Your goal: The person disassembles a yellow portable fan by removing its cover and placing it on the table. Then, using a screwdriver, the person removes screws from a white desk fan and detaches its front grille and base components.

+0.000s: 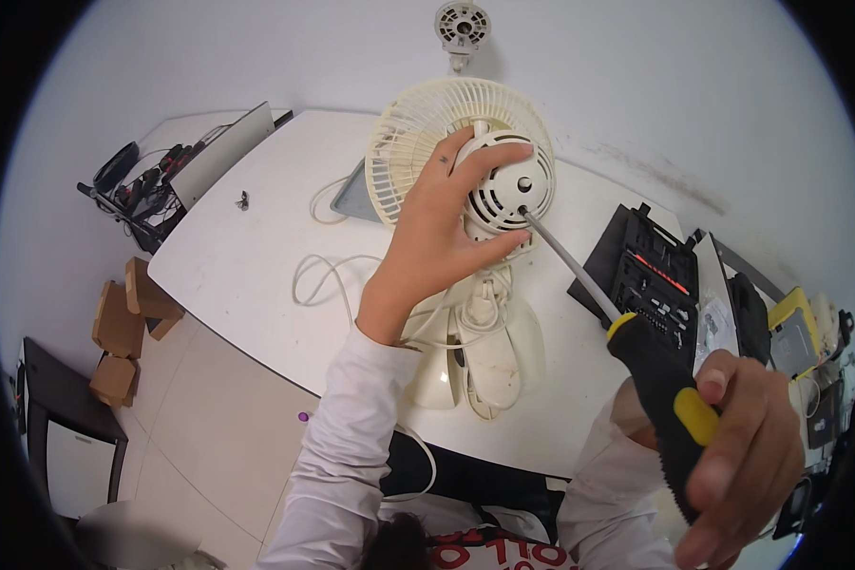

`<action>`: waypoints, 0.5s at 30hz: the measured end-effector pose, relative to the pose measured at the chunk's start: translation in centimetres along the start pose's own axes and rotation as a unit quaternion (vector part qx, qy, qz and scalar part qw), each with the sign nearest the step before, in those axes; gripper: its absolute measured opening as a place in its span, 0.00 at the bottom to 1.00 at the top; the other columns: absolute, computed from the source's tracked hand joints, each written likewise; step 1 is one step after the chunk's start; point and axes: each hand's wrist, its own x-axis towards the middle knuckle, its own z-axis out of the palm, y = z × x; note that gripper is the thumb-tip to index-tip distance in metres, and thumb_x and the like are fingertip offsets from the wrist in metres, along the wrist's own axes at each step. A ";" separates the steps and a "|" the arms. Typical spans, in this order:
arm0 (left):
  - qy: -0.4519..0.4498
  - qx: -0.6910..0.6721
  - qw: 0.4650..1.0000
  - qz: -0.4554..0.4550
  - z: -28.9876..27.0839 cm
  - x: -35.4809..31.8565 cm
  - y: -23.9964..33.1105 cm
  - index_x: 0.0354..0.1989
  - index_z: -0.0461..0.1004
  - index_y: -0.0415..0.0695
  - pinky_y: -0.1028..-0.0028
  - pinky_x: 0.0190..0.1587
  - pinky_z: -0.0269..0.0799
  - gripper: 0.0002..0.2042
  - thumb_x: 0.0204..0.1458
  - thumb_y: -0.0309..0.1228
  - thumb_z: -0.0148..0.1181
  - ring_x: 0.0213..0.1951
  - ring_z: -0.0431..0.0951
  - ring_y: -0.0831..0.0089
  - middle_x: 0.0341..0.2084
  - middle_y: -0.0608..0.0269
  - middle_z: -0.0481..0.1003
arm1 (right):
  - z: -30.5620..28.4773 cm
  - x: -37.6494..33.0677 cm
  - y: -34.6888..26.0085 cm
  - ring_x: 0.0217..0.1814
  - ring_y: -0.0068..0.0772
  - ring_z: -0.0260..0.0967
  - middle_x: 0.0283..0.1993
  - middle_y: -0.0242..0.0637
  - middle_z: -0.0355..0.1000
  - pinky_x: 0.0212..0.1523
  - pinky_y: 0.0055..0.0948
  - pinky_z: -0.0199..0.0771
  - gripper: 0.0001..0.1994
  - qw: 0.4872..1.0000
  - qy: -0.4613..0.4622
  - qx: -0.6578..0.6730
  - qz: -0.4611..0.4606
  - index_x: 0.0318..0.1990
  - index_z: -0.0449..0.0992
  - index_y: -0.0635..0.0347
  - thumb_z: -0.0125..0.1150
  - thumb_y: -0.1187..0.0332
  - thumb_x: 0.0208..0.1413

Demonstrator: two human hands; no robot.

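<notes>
My left hand point(437, 237) wraps the round motor housing point(508, 195) at the back of the cream desk fan point(456, 161), thumb below, fingers over the top. Grip clenched on the housing. The fan stands on the white surface point(256, 247), near its middle, with its grille point(418, 142) turned away from me and its base point(489, 356) close to my edge.

My right hand point(741, 446) is closed round the black-and-yellow handle of a screwdriver point(670, 399). Its steel shaft runs up and left, and the tip sits at a hole in the back of the housing.

Handling, as I judge it:
- Fan looks light, thin plastic, top-heavy on a tilting neck. It would rock or swivel under a push from the driver, so the bracing hand belongs on the housing, not the grille.
- Grille ribs look fine and brittle; poor place to hold.
- Housing is smooth with vent slots; the slots give my fingers some purchase.
- Screwdriver handle is ribbed and unlikely to slip.

The power cord point(318, 275) loops loose on the surface left of the base. An open black bit case point(651, 271) lies to the right.
</notes>
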 end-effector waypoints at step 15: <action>0.010 -0.015 0.999 -0.033 -0.1 -0.5 0.5 0.53 0.72 0.50 0.59 0.63 0.58 0.31 0.34 0.28 0.71 0.64 0.59 0.52 0.50 0.67 0.74 | 2.8 0.1 -0.1 0.63 0.43 0.56 0.57 0.49 0.59 0.65 0.41 0.58 0.34 0.836 0.331 -0.436 -0.015 0.58 0.63 0.65 0.50 0.41 0.59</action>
